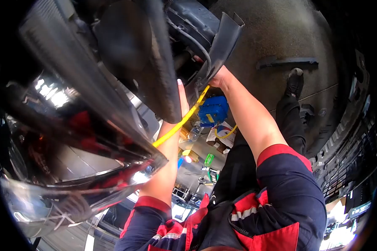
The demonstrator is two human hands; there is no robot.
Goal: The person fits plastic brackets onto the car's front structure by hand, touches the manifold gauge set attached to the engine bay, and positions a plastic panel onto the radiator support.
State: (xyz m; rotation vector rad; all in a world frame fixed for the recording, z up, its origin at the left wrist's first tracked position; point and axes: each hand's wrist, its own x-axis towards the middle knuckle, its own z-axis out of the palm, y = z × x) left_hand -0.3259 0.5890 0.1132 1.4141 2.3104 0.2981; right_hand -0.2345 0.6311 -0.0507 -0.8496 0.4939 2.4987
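Right hand (pixel 219 78) at lower edge of dark trim (pixel 226 42), left hand (pixel 183 100) behind black panel (pixel 161 79); grips hidden. Trim looks light, springy, best edge-held.

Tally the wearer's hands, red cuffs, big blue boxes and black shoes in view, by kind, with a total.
Hands: 2 (left hand, right hand)
Cuffs: 2 (left cuff, right cuff)
Blue box: 1
Shoe: 1
Total: 6

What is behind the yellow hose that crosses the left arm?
Behind the yellow hose is the left forearm, visible on either side. The strip of skin directly behind is covered, so I can't tell whether hose and arm touch.
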